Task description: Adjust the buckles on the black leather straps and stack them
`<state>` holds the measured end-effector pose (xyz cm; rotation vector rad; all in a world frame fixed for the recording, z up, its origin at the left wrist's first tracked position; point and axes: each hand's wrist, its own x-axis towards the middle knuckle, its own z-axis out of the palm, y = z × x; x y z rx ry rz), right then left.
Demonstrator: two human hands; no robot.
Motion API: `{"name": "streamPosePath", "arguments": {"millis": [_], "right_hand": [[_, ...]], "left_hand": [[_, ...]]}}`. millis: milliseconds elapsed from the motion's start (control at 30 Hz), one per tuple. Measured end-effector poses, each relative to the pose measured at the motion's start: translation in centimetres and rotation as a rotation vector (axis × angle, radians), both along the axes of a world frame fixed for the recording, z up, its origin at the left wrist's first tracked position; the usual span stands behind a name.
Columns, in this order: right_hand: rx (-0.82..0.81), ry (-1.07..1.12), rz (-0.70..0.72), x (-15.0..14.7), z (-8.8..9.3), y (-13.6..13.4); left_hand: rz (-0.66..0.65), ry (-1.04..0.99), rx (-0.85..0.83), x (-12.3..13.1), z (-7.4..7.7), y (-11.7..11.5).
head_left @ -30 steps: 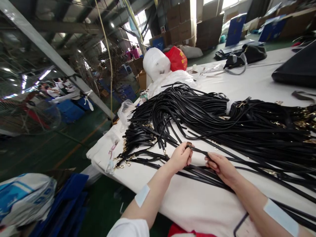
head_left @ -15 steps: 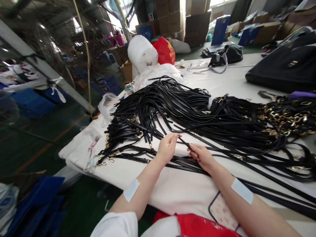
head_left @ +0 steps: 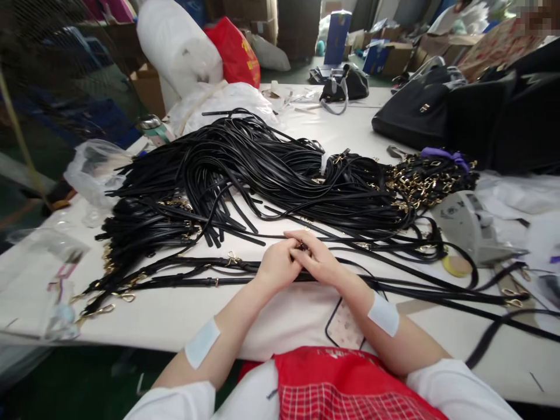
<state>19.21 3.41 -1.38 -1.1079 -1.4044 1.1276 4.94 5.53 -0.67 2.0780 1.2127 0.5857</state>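
Observation:
My left hand [head_left: 278, 263] and my right hand [head_left: 318, 256] meet at the front middle of the table, fingers closed and overlapping. Between them is a black strap [head_left: 301, 247], of which only a dark bit shows; the fingers hide the rest. Just behind the hands spreads a large heap of black straps [head_left: 262, 157]. Several finished-looking straps with gold snap hooks [head_left: 175, 281] lie lengthwise beside and beneath my hands. A cluster of gold clasps and chain links [head_left: 420, 181] sits at the heap's right end.
A grey iron-shaped tool [head_left: 470, 224] and a yellow tape roll [head_left: 457, 266] stand to the right. Black handbags [head_left: 415, 116] lie at the back right. Pink-handled snips [head_left: 65, 271] and clear plastic bags [head_left: 94, 169] lie left. A phone [head_left: 345, 324] rests below my right wrist.
My hands have come together; the strap piece stretched between them is now mostly covered by fingers. The view has turned right, bringing the grey tool and more handbags into sight.

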Motion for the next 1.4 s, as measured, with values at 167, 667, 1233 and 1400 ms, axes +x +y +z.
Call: {"name": "streamPosePath", "arguments": {"millis": [167,667,1233,1400], "right_hand": [[0.205,-0.125,-0.355,2.5,1.4,-3.1],[-0.268,0.088,-0.479,3.8,-2.8,-4.7],[-0.267,0.044,-0.517,2.7,-2.6,-5.2],[-0.05,-0.242,-0.523,1.5,-2.2,-6.0]], "left_hand": [[-0.046,0.017,-0.011,0.7,0.4,0.0],[-0.071,-0.091,-0.095,0.8,-1.3,-0.7],[-0.031,-0.149,-0.106,0.6,-1.7,-0.8],[0.019,-0.167,-0.129,0.9,-1.4,-1.4]]}}
